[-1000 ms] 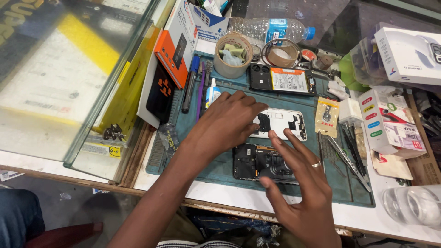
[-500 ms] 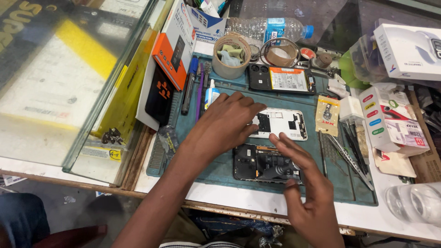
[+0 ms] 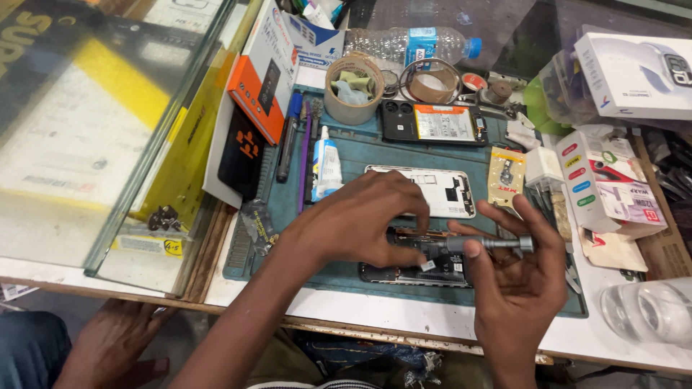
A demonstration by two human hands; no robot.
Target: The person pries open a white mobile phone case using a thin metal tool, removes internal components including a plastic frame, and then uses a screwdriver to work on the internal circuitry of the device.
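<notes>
**Inspector:** Start at the hands.

**Assistant:** The right hand (image 3: 515, 277) is closed round a slim grey metal screwdriver (image 3: 483, 245), which lies nearly level with its tip pointing left. Thumb and fingers are clamped on the shaft. The left hand (image 3: 360, 220) rests over the opened phone (image 3: 418, 263), fingers curled together and pressing down on its upper edge. I cannot tell whether anything is pinched beneath them.

**Inspector:** Changes since the earlier frames?

**Assistant:** A second ago the right hand lay flat and spread, palm down, on the phone, and no tool showed. It has since lifted, turned palm-side up and taken the screwdriver. The left hand has drawn back from the white back cover (image 3: 440, 191) to the dark phone body.

**Inspector:** Where does the phone sit?

**Assistant:** On the blue-green work mat (image 3: 346, 270), near its front edge, just below the white cover. Its inside is dark, with exposed boards and a copper-coloured strip.

**Inspector:** Surroundings, by material?

**Assistant:** A second phone (image 3: 436, 122) lies open farther back, showing its flat battery. Beside it stand a cardboard tape roll (image 3: 353, 90) stuffed with cloth and a clear plastic bottle (image 3: 404, 43) lying on its side. A small white glue bottle (image 3: 328, 162) lies on the mat's left part. Glossy cartons (image 3: 605, 180) stack on the right, and a sloping glass pane (image 3: 108, 130) is on the left.
</notes>
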